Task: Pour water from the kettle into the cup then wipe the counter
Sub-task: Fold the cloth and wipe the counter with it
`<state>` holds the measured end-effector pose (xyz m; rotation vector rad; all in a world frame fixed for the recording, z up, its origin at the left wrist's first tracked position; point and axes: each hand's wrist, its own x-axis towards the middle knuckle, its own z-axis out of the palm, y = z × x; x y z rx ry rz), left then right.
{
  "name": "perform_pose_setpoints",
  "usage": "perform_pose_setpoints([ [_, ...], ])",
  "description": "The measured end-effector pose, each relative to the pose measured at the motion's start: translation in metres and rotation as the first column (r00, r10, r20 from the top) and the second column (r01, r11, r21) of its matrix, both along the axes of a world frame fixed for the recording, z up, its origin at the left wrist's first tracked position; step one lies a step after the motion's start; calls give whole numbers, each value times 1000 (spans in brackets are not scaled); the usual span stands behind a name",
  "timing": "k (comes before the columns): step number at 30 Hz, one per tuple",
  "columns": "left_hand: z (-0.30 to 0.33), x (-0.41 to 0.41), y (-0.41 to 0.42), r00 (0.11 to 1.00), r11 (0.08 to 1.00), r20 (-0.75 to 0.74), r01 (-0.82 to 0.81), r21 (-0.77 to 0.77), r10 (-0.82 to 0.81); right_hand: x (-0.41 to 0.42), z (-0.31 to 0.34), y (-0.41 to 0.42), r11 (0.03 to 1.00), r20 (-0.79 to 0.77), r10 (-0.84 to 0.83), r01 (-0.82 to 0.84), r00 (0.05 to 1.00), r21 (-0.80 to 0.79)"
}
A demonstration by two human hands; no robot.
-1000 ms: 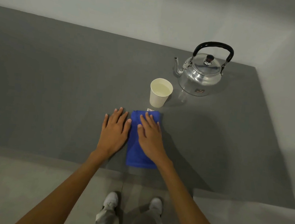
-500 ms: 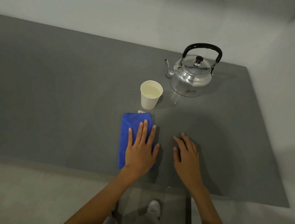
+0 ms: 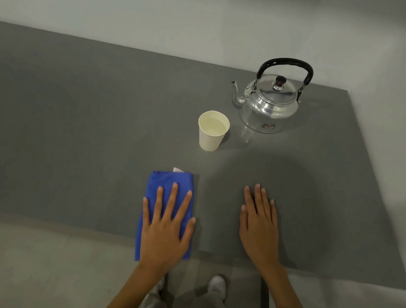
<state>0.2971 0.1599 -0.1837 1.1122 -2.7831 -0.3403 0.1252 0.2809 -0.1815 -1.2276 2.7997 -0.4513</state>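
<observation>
- Fingers (image 3: 172,196) of the left hand (image 3: 165,228) spread flat, pressing the folded blue cloth (image 3: 168,182) to the grey counter (image 3: 73,126); its long axis runs away from the person, under the palm.
- Right of the cloth, the right hand (image 3: 259,223) lies flat on bare counter, fingers together, holding nothing.
- Beyond the cloth, slightly right, stands the filled cup (image 3: 212,131); the kettle (image 3: 269,103) sits farther right, upright.
- Pouring looks done; the left hand is placed to wipe.

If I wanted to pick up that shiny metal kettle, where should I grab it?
Probably by the black arched handle of the shiny silver metal kettle, reaching down from above. The handle stands upright over the lid, leaving a gap for fingers, and it is the only part that is not bare metal. The spout points left toward the white paper cup, so come in from the right.
</observation>
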Motion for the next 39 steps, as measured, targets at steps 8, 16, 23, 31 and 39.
perform_pose_setpoints([
  [8, 3, -37, 37, 973, 973, 9, 229, 16, -229, 5, 7, -3, 999, -57, -21, 24, 998, 48],
  [16, 14, -98, -10, 985, 982, 23, 171, 74, -174, 5, 6, -2, 999, -66, -30, 32, 997, 31],
  [23, 9, -88, -40, 999, 997, 2, 37, 63, -37, 2, 3, 0, 1000, -40, -21, 21, 999, 14],
  [31, 12, -21, -47, 986, 984, -10, -166, 69, 167, 2, 2, -1, 999, -14, -15, 15, 1000, 32],
  [39, 11, -9, 23, 997, 1000, 77, 5, 20, -6, 4, 4, -4, 998, -43, -38, 40, 998, 47],
])
